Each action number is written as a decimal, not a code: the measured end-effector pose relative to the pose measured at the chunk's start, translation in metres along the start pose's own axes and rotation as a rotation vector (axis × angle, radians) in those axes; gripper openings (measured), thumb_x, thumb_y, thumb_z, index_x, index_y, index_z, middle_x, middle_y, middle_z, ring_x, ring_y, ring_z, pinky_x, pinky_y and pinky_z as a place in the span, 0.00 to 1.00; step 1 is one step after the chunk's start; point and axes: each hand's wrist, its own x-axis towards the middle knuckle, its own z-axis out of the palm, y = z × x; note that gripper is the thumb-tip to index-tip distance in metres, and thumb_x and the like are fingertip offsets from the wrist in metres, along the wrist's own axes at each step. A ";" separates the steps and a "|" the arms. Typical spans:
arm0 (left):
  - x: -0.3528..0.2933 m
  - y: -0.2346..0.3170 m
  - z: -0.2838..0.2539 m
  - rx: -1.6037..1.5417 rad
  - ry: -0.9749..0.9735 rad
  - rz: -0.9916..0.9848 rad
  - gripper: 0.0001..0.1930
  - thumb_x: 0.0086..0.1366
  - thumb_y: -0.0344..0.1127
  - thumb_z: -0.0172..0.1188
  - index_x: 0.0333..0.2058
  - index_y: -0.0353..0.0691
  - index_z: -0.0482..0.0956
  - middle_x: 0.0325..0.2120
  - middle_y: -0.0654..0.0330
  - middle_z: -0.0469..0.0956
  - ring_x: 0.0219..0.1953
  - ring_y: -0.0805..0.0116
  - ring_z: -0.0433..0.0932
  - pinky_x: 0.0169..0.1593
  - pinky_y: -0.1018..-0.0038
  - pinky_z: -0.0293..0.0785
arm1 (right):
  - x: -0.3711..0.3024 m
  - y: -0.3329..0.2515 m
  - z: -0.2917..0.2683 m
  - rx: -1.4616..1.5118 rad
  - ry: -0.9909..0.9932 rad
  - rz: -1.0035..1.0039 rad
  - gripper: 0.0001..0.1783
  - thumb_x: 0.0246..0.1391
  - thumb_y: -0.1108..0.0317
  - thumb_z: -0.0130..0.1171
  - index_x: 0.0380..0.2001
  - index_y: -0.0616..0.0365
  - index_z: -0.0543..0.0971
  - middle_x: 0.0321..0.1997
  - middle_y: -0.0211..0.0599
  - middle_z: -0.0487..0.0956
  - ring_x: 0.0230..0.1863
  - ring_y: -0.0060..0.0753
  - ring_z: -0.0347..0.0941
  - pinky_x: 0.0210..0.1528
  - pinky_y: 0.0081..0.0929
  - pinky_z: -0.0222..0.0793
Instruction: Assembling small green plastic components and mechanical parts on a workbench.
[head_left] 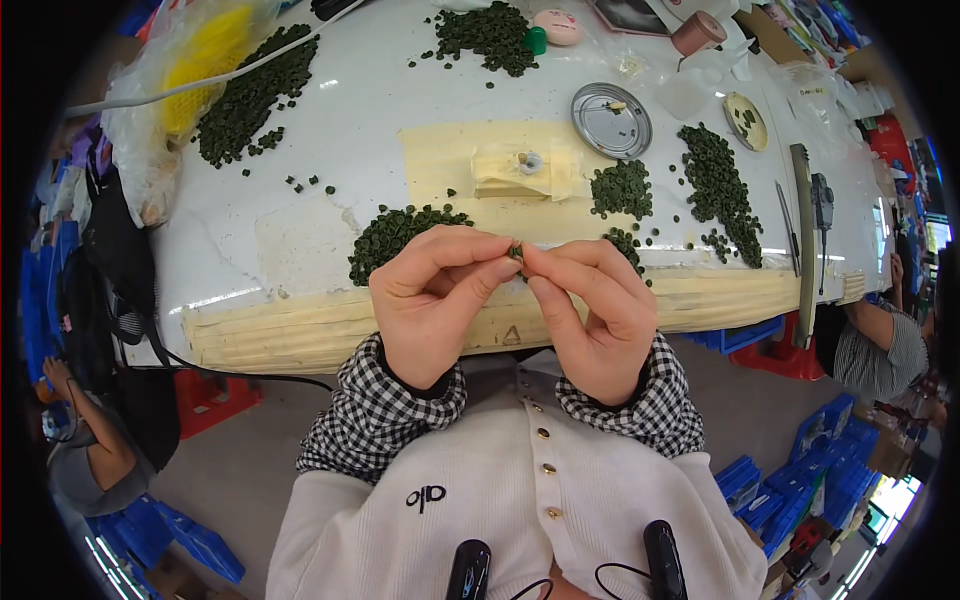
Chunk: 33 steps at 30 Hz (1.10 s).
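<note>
Close together over the table's near edge, my left hand (432,295) and my right hand (598,310) meet fingertip to fingertip. Thumb and index finger of each are pinched on one small dark green piece (516,252), mostly covered by the fingertips. A pile of similar small green pieces (385,240) lies right behind my left hand. Beyond my right hand sits a smaller green heap (621,188), with some loose pieces partly hidden by the fingers. Just past both hands, a tape-covered block (500,185) bears a small metal fitting (530,163).
More green piles lie at the far left (255,100), far middle (488,38) and right (718,185). A round metal lid (612,140) and a small dish (746,122) stand beyond. Tweezers (788,225) and a long metal bar (804,240) lie right. Other people sit at both sides.
</note>
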 end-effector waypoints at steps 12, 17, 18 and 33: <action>0.000 0.002 0.001 0.072 -0.008 0.010 0.09 0.56 0.16 0.62 0.37 0.31 0.82 0.35 0.56 0.79 0.35 0.74 0.78 0.36 0.82 0.74 | 0.003 0.002 -0.008 -0.016 -0.076 -0.063 0.16 0.48 0.83 0.62 0.43 0.63 0.81 0.35 0.39 0.79 0.31 0.30 0.76 0.32 0.20 0.72; 0.000 0.001 -0.001 0.019 -0.026 -0.015 0.08 0.56 0.16 0.62 0.36 0.30 0.82 0.34 0.56 0.79 0.34 0.74 0.78 0.35 0.82 0.74 | 0.002 0.008 -0.012 0.009 -0.124 -0.075 0.16 0.48 0.83 0.62 0.43 0.63 0.81 0.35 0.40 0.79 0.31 0.29 0.76 0.32 0.20 0.72; 0.000 0.000 -0.001 0.020 -0.032 -0.020 0.08 0.56 0.16 0.62 0.36 0.30 0.82 0.34 0.56 0.79 0.34 0.74 0.78 0.35 0.82 0.74 | 0.002 0.008 -0.013 0.014 -0.135 -0.079 0.16 0.49 0.83 0.62 0.43 0.63 0.81 0.35 0.40 0.79 0.31 0.29 0.76 0.32 0.20 0.72; 0.001 0.002 0.001 -0.031 0.009 -0.036 0.09 0.56 0.16 0.62 0.36 0.30 0.80 0.36 0.55 0.78 0.35 0.74 0.79 0.38 0.82 0.76 | 0.003 -0.006 -0.029 0.258 -0.124 0.012 0.25 0.59 0.64 0.57 0.55 0.68 0.72 0.43 0.47 0.80 0.42 0.38 0.76 0.45 0.34 0.71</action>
